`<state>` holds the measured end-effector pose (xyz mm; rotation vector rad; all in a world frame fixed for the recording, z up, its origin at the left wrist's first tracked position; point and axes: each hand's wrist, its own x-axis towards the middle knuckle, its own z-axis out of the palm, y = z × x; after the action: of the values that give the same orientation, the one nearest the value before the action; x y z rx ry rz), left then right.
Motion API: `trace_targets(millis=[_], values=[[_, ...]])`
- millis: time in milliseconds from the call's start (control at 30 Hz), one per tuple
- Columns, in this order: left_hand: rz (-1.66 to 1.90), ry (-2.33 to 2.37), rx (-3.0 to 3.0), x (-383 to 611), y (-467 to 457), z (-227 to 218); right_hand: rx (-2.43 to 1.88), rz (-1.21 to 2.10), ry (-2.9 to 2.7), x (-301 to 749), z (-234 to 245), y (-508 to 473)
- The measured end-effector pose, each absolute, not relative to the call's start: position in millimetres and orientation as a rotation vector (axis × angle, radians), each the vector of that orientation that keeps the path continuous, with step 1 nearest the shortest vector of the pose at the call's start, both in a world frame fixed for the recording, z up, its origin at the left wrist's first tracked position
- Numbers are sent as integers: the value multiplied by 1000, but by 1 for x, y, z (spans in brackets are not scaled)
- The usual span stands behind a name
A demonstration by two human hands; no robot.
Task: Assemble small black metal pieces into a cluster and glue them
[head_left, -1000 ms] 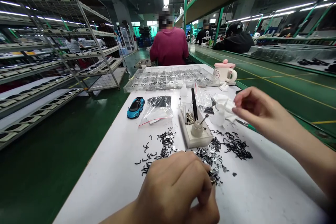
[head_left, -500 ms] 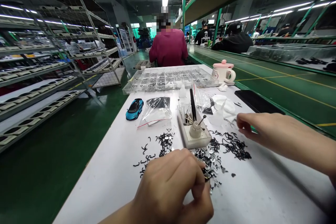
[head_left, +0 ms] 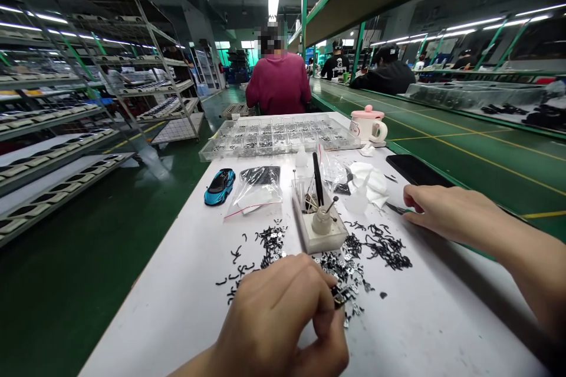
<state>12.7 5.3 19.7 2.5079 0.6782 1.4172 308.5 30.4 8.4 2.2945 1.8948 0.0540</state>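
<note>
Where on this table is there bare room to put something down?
Bare white table lies in front of the scattered black parts, right of the left hand; another strip runs along the left edge below the blue toy car. Around the white holder it is crowded.

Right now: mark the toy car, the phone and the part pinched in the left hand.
blue toy car (head_left: 220, 184), head view, on its roof.
black phone (head_left: 418, 169), head view, middle of its screen.
small black part (head_left: 339, 296), head view, its exposed end.
</note>
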Motion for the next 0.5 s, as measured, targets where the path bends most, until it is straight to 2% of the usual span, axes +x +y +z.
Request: trace_targets(millis=[367, 500], values=[[1398, 610, 2438, 8, 1, 17, 2355, 33, 1974, 321, -5, 33], [1398, 576, 2414, 9, 1, 17, 2336, -67, 2083, 309, 7, 30]])
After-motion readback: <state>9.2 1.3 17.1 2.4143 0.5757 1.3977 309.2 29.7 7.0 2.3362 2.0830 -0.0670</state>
